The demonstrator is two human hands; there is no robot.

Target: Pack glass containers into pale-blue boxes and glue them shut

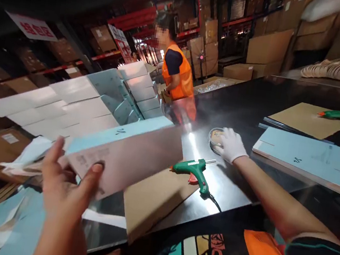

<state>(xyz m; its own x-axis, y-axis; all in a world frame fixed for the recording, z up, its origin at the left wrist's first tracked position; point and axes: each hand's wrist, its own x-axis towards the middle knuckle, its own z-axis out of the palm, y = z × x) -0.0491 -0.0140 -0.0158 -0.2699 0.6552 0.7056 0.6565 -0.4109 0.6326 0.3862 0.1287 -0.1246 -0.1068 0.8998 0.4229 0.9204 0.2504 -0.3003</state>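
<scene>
Currently your left hand (65, 186) grips the box (124, 155); your gloved right hand (231, 144) covers the dish (216, 137) beyond the glue gun (195, 171). Dragging its cord could topple it.

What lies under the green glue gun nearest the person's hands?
The green glue gun rests partly on a flat brown cardboard sheet, which lies on the shiny black table. Its nozzle and cord reach over bare tabletop. Whatever is beneath the cardboard is covered.

Left hand (64, 188) raised, fingers gripping (thumb up); gloved right hand (232, 145) outstretched.
</scene>
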